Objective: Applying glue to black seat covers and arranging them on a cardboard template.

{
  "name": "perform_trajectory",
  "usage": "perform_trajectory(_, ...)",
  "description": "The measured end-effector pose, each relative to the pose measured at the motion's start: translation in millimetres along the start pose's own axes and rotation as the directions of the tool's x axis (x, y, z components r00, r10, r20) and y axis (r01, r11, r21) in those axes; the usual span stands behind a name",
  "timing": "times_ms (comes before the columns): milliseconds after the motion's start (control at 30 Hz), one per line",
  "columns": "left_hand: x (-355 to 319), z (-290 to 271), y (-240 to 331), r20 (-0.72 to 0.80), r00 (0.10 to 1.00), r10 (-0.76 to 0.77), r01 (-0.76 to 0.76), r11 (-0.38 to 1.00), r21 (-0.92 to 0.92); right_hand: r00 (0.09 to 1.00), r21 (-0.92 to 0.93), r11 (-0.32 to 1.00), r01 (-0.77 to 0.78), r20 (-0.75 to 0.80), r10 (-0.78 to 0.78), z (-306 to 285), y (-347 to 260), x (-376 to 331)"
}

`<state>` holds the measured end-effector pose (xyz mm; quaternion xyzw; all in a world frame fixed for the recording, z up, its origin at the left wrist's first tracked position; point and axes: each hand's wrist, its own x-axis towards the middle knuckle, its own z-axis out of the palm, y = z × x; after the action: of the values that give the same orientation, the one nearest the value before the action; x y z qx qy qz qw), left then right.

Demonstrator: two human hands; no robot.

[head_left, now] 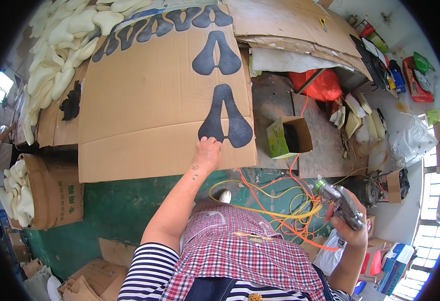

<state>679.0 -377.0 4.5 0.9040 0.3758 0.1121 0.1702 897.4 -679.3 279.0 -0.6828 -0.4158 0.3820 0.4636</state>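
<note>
Left hand: our left hand (207,152) reaches forward on a straight arm, palm down, fingers curled at the lower end of the nearest black saddle-shaped piece (226,119); we cannot tell if that grip is pinched on the piece or only resting on it.
Right hand: our right hand (347,220) is raised beside our chest, its grip wrapped tight around a metal spray gun (341,204) whose green-capped nozzle points up and to the left.
Saddle piece: it lies flat near the lower right corner of the cardboard sheet (144,95), below a second black piece (216,54) of the same shape.
Desk: the sheet covers the desk, whose bare dark top (272,98) shows just to the right.
Around: a heap of cream foam saddle shapes (62,42) lies at the far left; a small green open box (289,136) stands right of the sheet; a red plastic bag (317,83) sits beyond it.
In the way: orange and yellow hoses (285,205) loop over the green floor (114,205) between us and the desk.
Textures: matte brown corrugated board, flat dull black pieces, soft pale foam, scuffed metal on the gun.
</note>
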Motion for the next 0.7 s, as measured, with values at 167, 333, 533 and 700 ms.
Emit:
perform_trajectory(167,-6,1,-3,-0.021,1.000,0.021,-0.022,0.999,-0.034,0.994,0.034,0.999,0.028,-0.106,-0.025,5,-6,11)
perform_trajectory(333,-13,1,-2,-0.035,0.999,0.016,-0.019,0.998,-0.061,0.999,-0.011,1.000,-0.022,-0.039,0.022,1,-4,3)
perform_trajectory(533,-20,-3,3,-0.033,0.999,0.033,-0.035,0.997,-0.061,0.999,0.030,0.999,0.027,-0.037,-0.026,15,-11,17)
perform_trajectory(700,-28,-5,4,-0.024,0.999,0.035,-0.036,0.998,-0.058,0.990,0.018,1.000,0.025,-0.140,-0.022,17,-7,18)
